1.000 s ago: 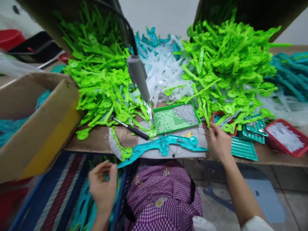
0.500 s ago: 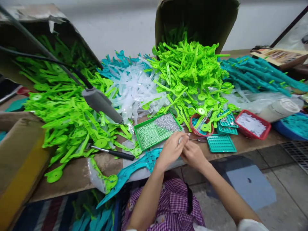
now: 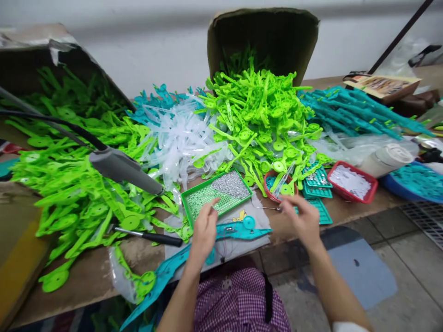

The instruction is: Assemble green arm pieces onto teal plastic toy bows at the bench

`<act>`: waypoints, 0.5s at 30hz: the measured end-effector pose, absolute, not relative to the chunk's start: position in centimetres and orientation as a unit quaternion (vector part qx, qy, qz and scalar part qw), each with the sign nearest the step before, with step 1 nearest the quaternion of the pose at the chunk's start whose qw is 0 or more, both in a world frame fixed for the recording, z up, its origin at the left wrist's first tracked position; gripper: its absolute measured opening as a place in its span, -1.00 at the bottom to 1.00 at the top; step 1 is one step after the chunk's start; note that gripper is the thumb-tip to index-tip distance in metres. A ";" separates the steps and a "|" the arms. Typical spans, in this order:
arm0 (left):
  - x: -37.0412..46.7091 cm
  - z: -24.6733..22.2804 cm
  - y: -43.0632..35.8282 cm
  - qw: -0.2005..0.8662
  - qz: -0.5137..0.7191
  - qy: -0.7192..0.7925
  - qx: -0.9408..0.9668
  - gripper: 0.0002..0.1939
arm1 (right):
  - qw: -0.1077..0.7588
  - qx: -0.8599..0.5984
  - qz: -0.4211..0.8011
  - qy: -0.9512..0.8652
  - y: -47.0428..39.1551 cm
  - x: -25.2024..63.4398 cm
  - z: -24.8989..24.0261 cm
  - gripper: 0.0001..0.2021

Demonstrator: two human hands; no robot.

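I'm holding the left hand (image 3: 203, 230) across the near edge of the green tray (image 3: 227, 203), its fingers reaching forward close together; I can't tell whether they're gripping anything. The right hand (image 3: 302, 219) is hovering with its fingers loosely curling, and a thin metal tool (image 3: 268, 208) is meeting the fingertips in my view, though I can't tell whether they're pinching it. The teal bow-shaped piece (image 3: 242, 231) is lying on a pale cloth (image 3: 258, 241) at the front of the surface (image 3: 86, 272), my left hand blocking its middle. Silver bits (image 3: 231, 185) are covering part of the tray. A hammer (image 3: 161, 238) is lying to the left, below a grey lamp-like fixture (image 3: 124, 170) that is jutting in over a left green heap (image 3: 86, 193). White pieces (image 3: 183, 138) and a right green heap (image 3: 263, 106) are crowding the space behind the tray. A round red basket (image 3: 272, 196) is sitting just beyond the right hand, which is partly hiding teal trays (image 3: 322, 213).
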State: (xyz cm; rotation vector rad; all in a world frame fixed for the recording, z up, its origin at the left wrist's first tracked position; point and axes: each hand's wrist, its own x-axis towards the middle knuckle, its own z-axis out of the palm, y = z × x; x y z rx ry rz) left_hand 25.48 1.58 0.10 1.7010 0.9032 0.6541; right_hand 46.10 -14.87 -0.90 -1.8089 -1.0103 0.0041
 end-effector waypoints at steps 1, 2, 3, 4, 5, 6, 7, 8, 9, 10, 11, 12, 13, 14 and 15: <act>24.7 -0.2 0.9 0.486 0.225 0.361 0.764 -0.62 | 0.502 -0.777 -0.027 -0.379 -14.5 48.8 -0.9 -0.75; 23.9 -0.6 0.0 0.456 0.181 0.344 0.800 -0.60 | 0.476 -0.802 -0.054 -0.357 -14.0 51.6 -0.9 -0.72; 23.3 -1.0 -0.9 0.437 0.149 0.328 0.824 -0.59 | 0.446 -0.827 -0.084 -0.332 -13.3 54.3 -0.9 -0.68; 22.7 -1.3 -1.7 0.424 0.128 0.318 0.838 -0.60 | 0.429 -0.843 -0.108 -0.306 -12.4 56.6 -0.9 -0.63; 22.3 -1.7 -2.3 0.418 0.118 0.307 0.847 -0.60 | 0.423 -0.850 -0.133 -0.283 -11.5 58.6 -0.7 -0.60; 21.9 -2.0 -2.7 0.416 0.118 0.293 0.852 -0.61 | 0.401 -0.859 -0.149 -0.279 -10.5 60.2 -0.4 -0.58; 21.7 -2.1 -3.0 0.415 0.127 0.281 0.856 -0.62 | 0.360 -0.873 -0.149 -0.292 -9.5 61.4 -0.1 -0.56; 21.5 -2.2 -3.2 0.414 0.143 0.269 0.858 -0.64 | 0.299 -0.895 -0.137 -0.302 -8.5 62.3 0.3 -0.55; 21.3 -2.1 -3.3 0.412 0.164 0.259 0.858 -0.66 | 0.231 -0.916 -0.112 -0.309 -7.5 63.0 0.6 -0.53; 21.1 -1.9 -3.3 0.410 0.183 0.252 0.857 -0.69 | 0.205 -0.922 -0.093 -0.316 -6.7 63.5 0.9 -0.52; 20.9 -1.7 -3.3 0.409 0.200 0.247 0.855 -0.71 | 0.179 -0.928 -0.077 -0.318 -6.0 63.9 1.2 -0.52; 20.8 -1.5 -3.4 0.411 0.214 0.245 0.851 -0.73 | 0.165 -0.931 -0.065 -0.319 -5.5 64.2 1.5 -0.52; 20.7 -1.3 -3.5 0.415 0.225 0.247 0.846 -0.75 | 0.159 -0.933 -0.057 -0.319 -5.1 64.4 1.7 -0.54; 20.8 -1.2 -3.7 0.417 0.237 0.253 0.840 -0.76 | 0.156 -0.934 -0.043 -0.318 -5.0 64.6 2.0 -0.57; 21.0 -1.2 -3.9 0.416 0.250 0.258 0.835 -0.77 | 0.157 -0.934 -0.024 -0.319 -4.9 64.8 2.4 -0.59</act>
